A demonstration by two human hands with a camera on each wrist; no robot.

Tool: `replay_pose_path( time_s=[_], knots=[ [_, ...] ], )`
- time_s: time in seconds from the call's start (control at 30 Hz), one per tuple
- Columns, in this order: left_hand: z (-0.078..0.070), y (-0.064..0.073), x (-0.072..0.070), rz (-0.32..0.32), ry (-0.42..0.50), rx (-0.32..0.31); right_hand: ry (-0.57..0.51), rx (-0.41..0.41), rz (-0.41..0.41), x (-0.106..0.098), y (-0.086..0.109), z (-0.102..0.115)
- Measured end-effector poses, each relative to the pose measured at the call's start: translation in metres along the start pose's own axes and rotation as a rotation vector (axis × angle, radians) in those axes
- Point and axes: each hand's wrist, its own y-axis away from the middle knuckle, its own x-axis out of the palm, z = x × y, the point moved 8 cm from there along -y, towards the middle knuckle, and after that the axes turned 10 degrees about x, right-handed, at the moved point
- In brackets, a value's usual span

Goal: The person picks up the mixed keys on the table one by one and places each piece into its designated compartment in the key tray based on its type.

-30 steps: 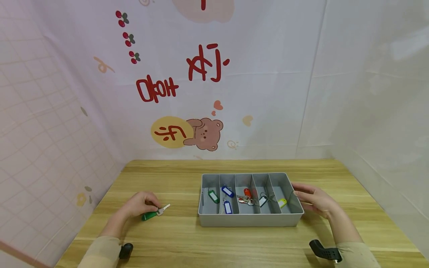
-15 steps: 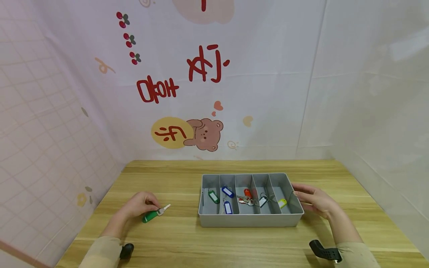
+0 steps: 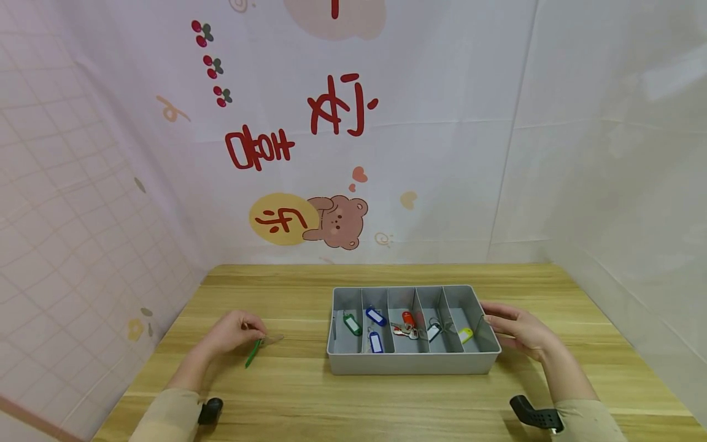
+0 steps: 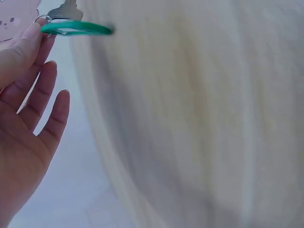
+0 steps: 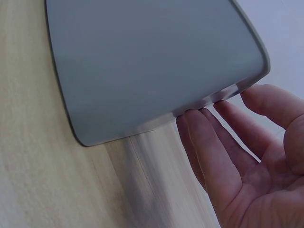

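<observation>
My left hand (image 3: 234,334) is over the left part of the table, pinching the ring of a green key tag (image 3: 252,355) between thumb and forefinger. A silver key (image 4: 66,11) hangs on the same ring. In the left wrist view the tag (image 4: 83,28) is seen edge-on, and the other fingers are loosely bent. A grey tray (image 3: 411,363) with a row of compartments stands right of centre. Against its right end wall rest the fingertips of my right hand (image 3: 521,331). The right wrist view shows these fingers (image 5: 209,147) nearly straight against the tray.
In the tray, left to right, lie a green tag (image 3: 351,324), two blue tags (image 3: 375,316), a red tag (image 3: 408,318) with keys, a dark tag (image 3: 433,332) and a yellow tag (image 3: 466,334). A printed cloth (image 3: 442,123) rises behind the wooden table (image 3: 353,405).
The green tag has swung from lying nearly flat to edge-on under my left fingers, and the hand has shifted slightly. My right hand and the tray have not moved.
</observation>
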Motion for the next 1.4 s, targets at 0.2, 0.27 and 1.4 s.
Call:
replay_pose_path(
  time_s=[0.2, 0.27, 1.4],
  knots=[
    [-0.012, -0.005, -0.006, -0.037, 0.030, -0.023, -0.006, -0.010, 0.011, 0.000, 0.000, 0.000],
    [-0.016, -0.006, -0.007, -0.047, 0.027, -0.027, -0.009, -0.011, 0.013, 0.001, 0.000, 0.000],
    [-0.076, -0.038, -0.001, -0.159, 0.042, -0.003, -0.028, -0.019, 0.029, 0.002, 0.001, 0.001]
  ],
)
